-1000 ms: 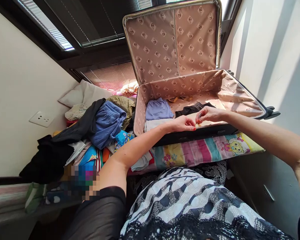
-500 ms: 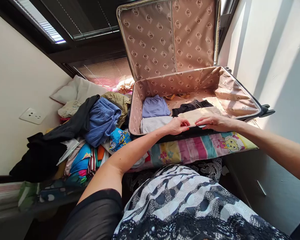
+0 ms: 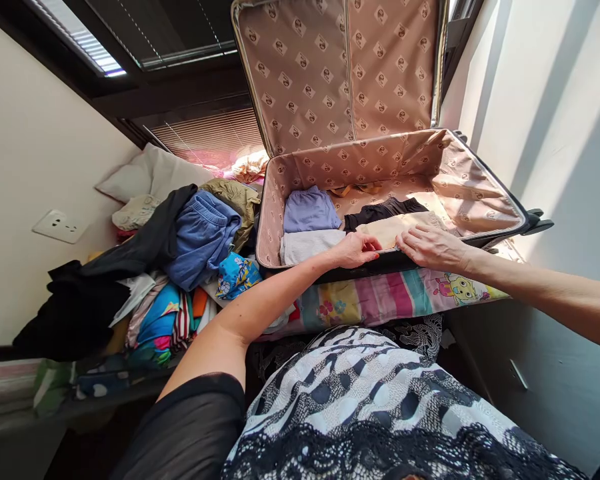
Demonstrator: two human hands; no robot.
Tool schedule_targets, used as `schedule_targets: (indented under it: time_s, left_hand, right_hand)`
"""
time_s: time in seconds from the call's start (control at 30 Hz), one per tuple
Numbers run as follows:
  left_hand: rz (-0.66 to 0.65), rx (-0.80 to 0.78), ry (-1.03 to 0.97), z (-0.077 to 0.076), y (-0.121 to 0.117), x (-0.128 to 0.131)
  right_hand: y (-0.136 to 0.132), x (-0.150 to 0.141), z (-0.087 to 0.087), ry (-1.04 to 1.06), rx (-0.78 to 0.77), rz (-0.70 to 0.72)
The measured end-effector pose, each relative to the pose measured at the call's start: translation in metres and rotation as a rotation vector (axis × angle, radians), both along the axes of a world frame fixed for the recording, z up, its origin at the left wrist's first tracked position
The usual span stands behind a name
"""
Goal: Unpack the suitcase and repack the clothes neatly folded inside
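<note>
An open suitcase with patterned beige lining lies on a bed, its lid upright. Inside are a folded lilac garment, a white one, a black one and a beige folded cloth at the near edge. My right hand lies flat on the beige cloth with its fingers spread. At the cloth's near left corner rests my left hand, fingers curled at its edge.
A heap of loose clothes, blue, black and multicoloured, lies left of the suitcase. A pillow is behind it. A striped cartoon sheet covers the bed edge. A wall socket is at the left, and a white wall stands at the right.
My right hand came down from a raised pinch and now lies flat on the beige cloth. The left hand stayed at the cloth's near corner. The view shifted slightly.
</note>
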State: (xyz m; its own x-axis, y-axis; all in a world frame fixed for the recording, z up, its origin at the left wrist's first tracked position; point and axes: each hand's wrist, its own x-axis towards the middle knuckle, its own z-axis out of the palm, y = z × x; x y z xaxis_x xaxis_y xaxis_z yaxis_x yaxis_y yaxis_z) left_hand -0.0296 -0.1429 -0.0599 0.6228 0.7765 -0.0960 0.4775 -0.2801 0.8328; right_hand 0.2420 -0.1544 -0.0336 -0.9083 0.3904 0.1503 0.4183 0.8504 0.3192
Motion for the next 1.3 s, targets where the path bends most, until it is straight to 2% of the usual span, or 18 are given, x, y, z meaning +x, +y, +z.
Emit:
schedule_targets:
  time_s: [0.17, 0.27, 0.37, 0.47, 0.63, 0.77, 0.9, 1.07, 1.2, 1.3]
  left_hand:
    - [-0.007, 0.044, -0.006, -0.002, -0.003, 0.0]
    - [-0.064, 0.207, 0.009, -0.001, -0.01, 0.0]
    - [-0.11, 0.393, 0.112, 0.0, -0.019, 0.002]
    - [-0.121, 0.474, 0.223, 0.001, -0.027, 0.006]
    - [-0.14, 0.47, 0.207, 0.0, -0.025, 0.006]
    - [-0.13, 0.429, 0.092, -0.004, -0.02, 0.002]
    - [-0.077, 0.398, 0.009, -0.003, -0.018, 0.002]
    - [-0.05, 0.367, -0.03, -0.003, -0.017, 0.004]
    - [-0.059, 0.375, -0.02, -0.005, -0.016, 0.005]
    - [-0.057, 0.38, -0.02, -0.005, -0.014, 0.005]
  right_hand:
    - [-0.013, 0.004, -0.004, -0.033, 0.075, -0.064]
    - [-0.022, 0.004, -0.007, -0.039, 0.103, -0.131]
    - [-0.027, -0.006, -0.011, -0.05, 0.128, -0.206]
    - [-0.028, -0.018, -0.015, -0.078, 0.16, -0.245]
    - [-0.028, -0.022, -0.013, -0.078, 0.121, -0.22]
    - [-0.024, -0.012, -0.011, -0.024, 0.022, -0.197]
    - [-0.018, 0.001, -0.013, 0.056, -0.076, -0.115]
    - [-0.019, 0.006, -0.002, 0.049, -0.03, -0.028]
    - [-0.025, -0.011, 0.01, -0.077, 0.02, 0.023]
    - [-0.024, -0.025, 0.011, -0.114, 0.041, 0.042]
